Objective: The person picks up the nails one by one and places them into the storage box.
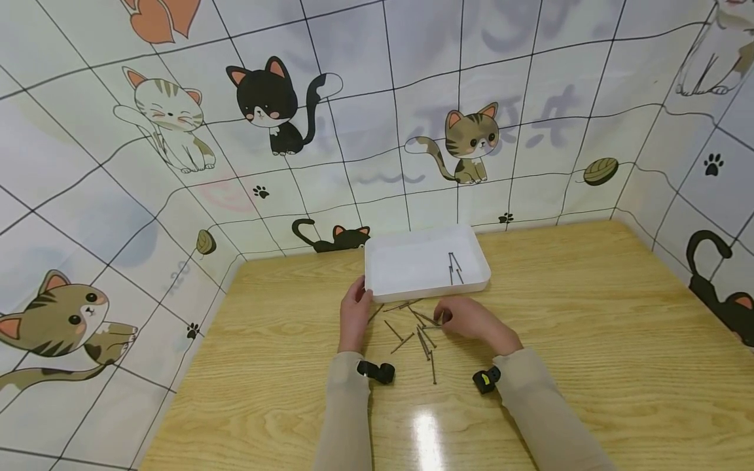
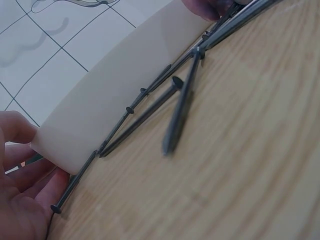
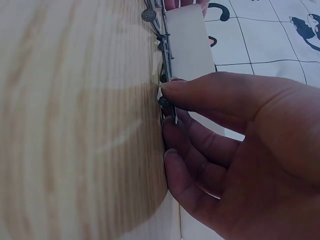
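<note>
A shallow white tray stands on the wooden table, with several nails lying in its right part. At the tray's front left corner, my left hand grips the edge, its fingers bent about the corner. My right hand is low over the table in front of the tray. Its thumb and fingers pinch a nail by one end. Several loose dark nails lie scattered and partly crossed between the two hands, some close along the tray's front wall.
The pale wooden table extends to both sides. Behind it and at its sides hangs a white gridded cloth printed with cartoon cats. Each wrist carries a small black camera on a strap.
</note>
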Action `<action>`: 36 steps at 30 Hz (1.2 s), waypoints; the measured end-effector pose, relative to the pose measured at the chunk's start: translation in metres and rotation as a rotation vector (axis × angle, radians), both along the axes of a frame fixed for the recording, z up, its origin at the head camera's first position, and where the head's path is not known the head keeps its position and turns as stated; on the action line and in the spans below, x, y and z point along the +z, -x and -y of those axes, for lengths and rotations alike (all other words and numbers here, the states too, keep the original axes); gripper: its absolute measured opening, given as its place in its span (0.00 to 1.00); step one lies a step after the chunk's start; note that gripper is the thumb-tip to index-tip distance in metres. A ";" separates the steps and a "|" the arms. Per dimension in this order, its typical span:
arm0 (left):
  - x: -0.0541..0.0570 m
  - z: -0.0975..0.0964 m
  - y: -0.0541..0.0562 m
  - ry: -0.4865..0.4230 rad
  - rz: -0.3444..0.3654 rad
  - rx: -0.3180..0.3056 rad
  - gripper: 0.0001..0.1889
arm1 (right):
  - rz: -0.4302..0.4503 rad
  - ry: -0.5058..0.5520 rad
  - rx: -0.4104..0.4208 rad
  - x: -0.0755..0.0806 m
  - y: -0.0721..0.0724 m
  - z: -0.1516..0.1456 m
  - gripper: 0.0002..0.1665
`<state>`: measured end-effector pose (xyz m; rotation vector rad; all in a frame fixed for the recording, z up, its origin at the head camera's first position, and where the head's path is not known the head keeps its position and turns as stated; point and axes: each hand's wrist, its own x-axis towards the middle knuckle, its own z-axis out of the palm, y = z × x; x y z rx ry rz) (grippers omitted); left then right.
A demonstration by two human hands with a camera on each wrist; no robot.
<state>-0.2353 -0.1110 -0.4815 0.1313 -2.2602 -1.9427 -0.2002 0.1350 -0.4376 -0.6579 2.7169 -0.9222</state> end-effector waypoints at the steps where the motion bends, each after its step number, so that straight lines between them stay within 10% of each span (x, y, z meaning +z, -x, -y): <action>1: 0.000 0.000 0.000 0.001 0.000 0.000 0.22 | 0.001 0.003 -0.002 0.001 0.000 0.000 0.11; 36: 0.000 -0.001 -0.003 -0.015 -0.005 -0.009 0.22 | 0.155 0.117 0.064 0.001 0.002 -0.018 0.12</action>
